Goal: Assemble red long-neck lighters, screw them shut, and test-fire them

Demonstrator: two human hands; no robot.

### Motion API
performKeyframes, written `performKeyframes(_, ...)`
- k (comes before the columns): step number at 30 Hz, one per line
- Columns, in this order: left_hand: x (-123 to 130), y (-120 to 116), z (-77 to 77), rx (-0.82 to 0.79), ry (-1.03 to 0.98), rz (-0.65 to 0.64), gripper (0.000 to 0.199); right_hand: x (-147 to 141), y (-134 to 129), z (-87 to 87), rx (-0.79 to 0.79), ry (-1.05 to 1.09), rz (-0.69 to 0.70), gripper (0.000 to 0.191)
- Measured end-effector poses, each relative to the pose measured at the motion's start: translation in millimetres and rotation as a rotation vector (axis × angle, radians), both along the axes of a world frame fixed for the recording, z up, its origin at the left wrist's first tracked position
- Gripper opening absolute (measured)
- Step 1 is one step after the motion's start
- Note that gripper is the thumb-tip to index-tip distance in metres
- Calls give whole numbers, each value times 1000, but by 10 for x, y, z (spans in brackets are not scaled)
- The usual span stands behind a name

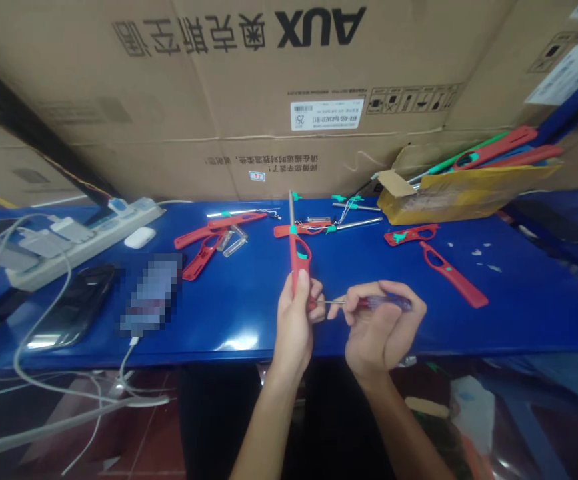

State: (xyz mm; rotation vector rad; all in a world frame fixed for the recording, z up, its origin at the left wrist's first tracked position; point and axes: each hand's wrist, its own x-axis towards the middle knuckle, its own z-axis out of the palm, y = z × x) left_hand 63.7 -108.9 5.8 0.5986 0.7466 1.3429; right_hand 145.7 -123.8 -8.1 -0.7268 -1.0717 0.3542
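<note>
My bare forearms (270, 407) rise from the bottom edge to the lower centre of the frame, where my left hand (296, 320) grips firmly, its thumb (303, 288) pointing up, and my right hand (381, 330), just right of it, has curled fingers (361, 293).

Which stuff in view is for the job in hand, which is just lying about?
Job, likely:
red lighter in left hand
screwdriver in right hand
loose red shells
metal tubes
yellow-taped box

Lying about, likely:
black glossy device
pixelated phone
power strip
small white case
</note>
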Motion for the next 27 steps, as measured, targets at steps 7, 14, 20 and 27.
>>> performKeyframes(7,6,-3,-10,-23,31,5,45,-16,-12,7,-11,26,-1,19)
performKeyframes(14,10,-6,20,-69,26,17,54,37,47,84,-23,-87,-55,32)
performKeyframes(20,3,-24,55,-111,-42,21,58,154,105,240,8,-192,106,38)
performKeyframes(27,7,-25,36,-104,-70,51,49,288,-15,386,-90,-412,126,54)
